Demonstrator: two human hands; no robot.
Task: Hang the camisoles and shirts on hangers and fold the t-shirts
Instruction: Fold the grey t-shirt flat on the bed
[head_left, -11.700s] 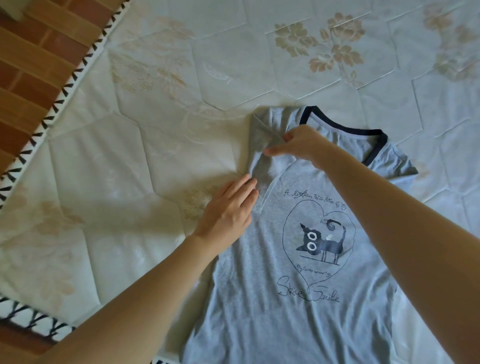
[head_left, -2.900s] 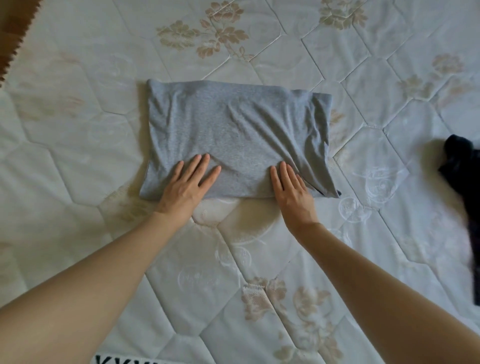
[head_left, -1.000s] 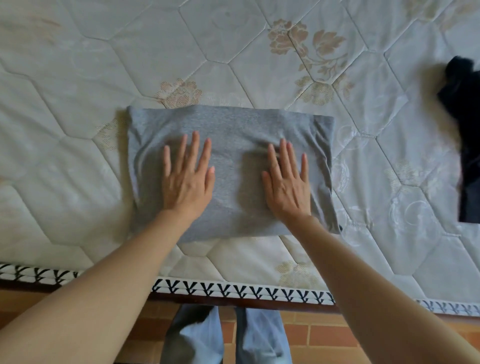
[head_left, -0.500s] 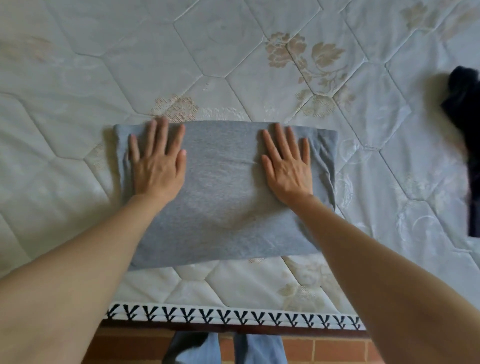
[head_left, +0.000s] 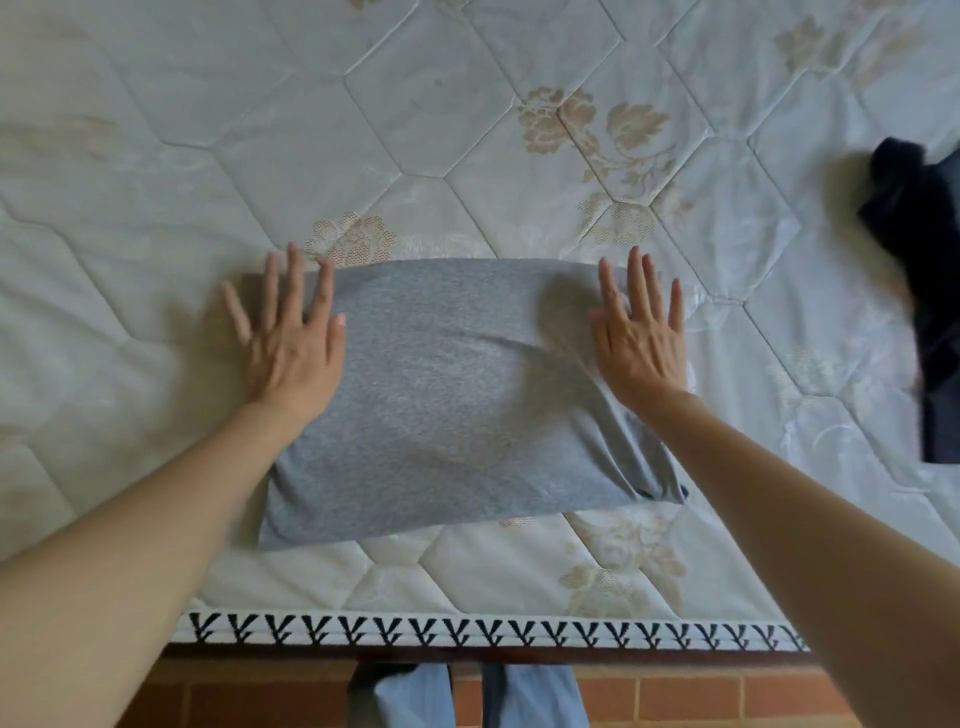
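**Palms sliding outward across one folded grey t-shirt**

Smoothing is nearing its end. Half a second ago both palms were lying further in on the cloth; now they are sitting at its two far corners, so the hands are sweeping apart and flattening the fold. Compared with the picture from nearly three seconds back, the bundle is lying closer to the mattress edge and looks flatter, with only a shallow crease running toward its right side. That probably means this t-shirt is as good as folded and the person will soon be turning to the next garment.

Going from left to right: the left hand (head_left: 291, 338) is pressing flat, fingers spread and straight, on the far left corner, its fingertips reaching past the cloth onto the mattress (head_left: 156, 218). The folded grey t-shirt (head_left: 447, 405) is lying in the middle, near the trimmed front edge. The right hand (head_left: 641, 338) is pressing flat in the same way on the far right corner, fingers straight and slightly apart, pinching nothing. Well apart, at the right border, a dark garment (head_left: 930, 249) is lying crumpled and partly cut off; its kind cannot be told.

Counted: two hands, one folded t-shirt, one dark garment, no hangers in view.
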